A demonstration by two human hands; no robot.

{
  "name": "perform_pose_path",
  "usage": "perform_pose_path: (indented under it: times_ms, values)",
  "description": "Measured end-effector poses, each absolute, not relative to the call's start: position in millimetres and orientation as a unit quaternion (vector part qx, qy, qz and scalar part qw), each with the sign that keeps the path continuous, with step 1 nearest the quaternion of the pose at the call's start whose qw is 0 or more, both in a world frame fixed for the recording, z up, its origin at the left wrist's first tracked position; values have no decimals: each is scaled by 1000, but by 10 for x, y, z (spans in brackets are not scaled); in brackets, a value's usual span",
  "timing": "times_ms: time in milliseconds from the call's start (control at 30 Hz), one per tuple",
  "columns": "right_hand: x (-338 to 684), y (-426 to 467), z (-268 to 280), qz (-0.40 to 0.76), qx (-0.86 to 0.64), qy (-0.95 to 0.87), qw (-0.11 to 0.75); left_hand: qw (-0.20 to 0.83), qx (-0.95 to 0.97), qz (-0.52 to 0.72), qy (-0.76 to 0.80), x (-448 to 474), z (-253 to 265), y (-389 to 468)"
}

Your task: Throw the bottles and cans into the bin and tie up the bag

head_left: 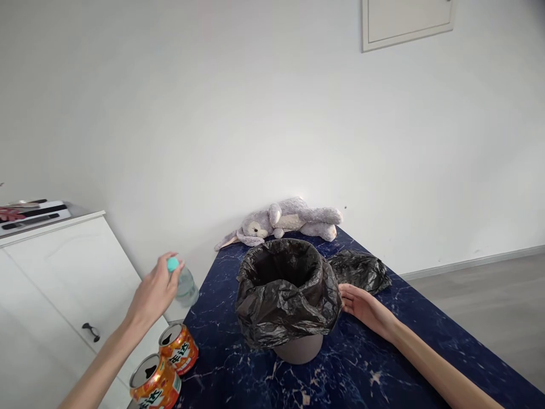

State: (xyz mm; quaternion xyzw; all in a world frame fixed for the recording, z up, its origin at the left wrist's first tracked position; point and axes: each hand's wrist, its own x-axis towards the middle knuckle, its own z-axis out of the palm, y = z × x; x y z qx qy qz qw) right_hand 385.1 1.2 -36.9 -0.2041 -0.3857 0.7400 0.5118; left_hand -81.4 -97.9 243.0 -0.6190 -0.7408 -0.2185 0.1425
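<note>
My left hand (159,287) grips a clear plastic bottle (187,288) near its turquoise cap (172,264), holding it tilted over the table's left edge. Below that hand stand two opened orange drink cans (179,353), one behind the other. In the middle of the table is a trash bin (300,349), its rim and sides draped with a black plastic bag (283,312). The inside of the bin is dark. Against the bag's right side rest the fingertips of my right hand (361,307), fingers extended and nothing held.
A loose black plastic bag (361,270) lies right of the bin. Behind it, a grey plush bunny (293,216) lies on its side by the wall. The dark blue marbled table (409,335) narrows away from me. A white cabinet (55,284) stands at left.
</note>
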Motion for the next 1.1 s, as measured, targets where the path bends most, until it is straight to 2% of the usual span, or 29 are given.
perform_pose_path:
  times_ms: [133, 233, 333, 500, 667, 833, 900, 1100]
  values:
    - [3842, 7, -358, 739, -205, -389, 511, 154, -623, -464, -611, -152, 2814, -1204]
    - [3833, -2, -339, 738, -208, -389, 510, 100, -683, -551, -470, 357, 2990, -1358]
    - [3825, -12, -310, 738, -209, -388, 511, 43, -751, -494, -435, 732, 2997, -1398]
    - [3825, -26, -255, 739, -207, -388, 509, -59, -843, -271, -461, 1063, 2767, -1187]
    - [3827, -31, -231, 738, -208, -391, 509, -133, -853, -201, -462, 1168, 2573, -922]
    - [3810, -45, -201, 737, -212, -399, 504, -184, -855, -94, -476, 1157, 2590, -834]
    - [3805, -43, -192, 736, -214, -400, 502, -175, -864, -112, -459, 1137, 2634, -844]
    - [3793, -77, -137, 728, -223, -409, 503, -47, -791, -316, -521, 738, 2759, -868]
